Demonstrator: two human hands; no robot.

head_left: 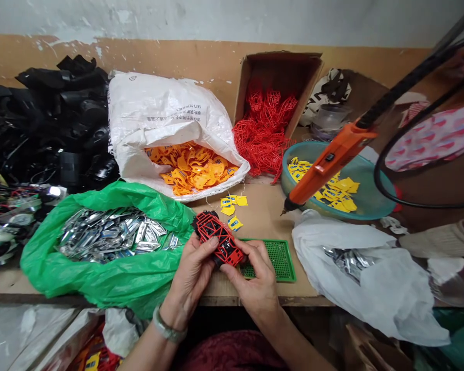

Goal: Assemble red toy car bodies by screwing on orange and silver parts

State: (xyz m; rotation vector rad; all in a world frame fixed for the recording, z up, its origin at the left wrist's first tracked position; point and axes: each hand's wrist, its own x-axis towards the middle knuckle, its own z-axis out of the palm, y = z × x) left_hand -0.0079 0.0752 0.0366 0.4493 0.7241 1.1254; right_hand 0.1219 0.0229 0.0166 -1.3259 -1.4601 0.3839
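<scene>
Between my two hands is a toy car chassis (217, 234), black with a red lattice frame over it. My left hand (195, 268) grips its left side, thumb lying across the red bars. Fingers of my right hand (257, 270) pinch its lower right end. Just behind the car, a few yellow printed pieces (234, 203) lie on the cardboard-covered table. Partly under my right hand is a green perforated tray (280, 260). An orange electric screwdriver (328, 162) hangs to the right, its tip pointing down above the table.
A green bag (77, 281) of silvery pieces lies left. Behind it are a white sack (166, 103) of orange pieces and black parts (62, 113). Red frames (263, 139) spill from a carton (280, 59). A teal bowl (375, 193) and white bag (390, 293) stand right.
</scene>
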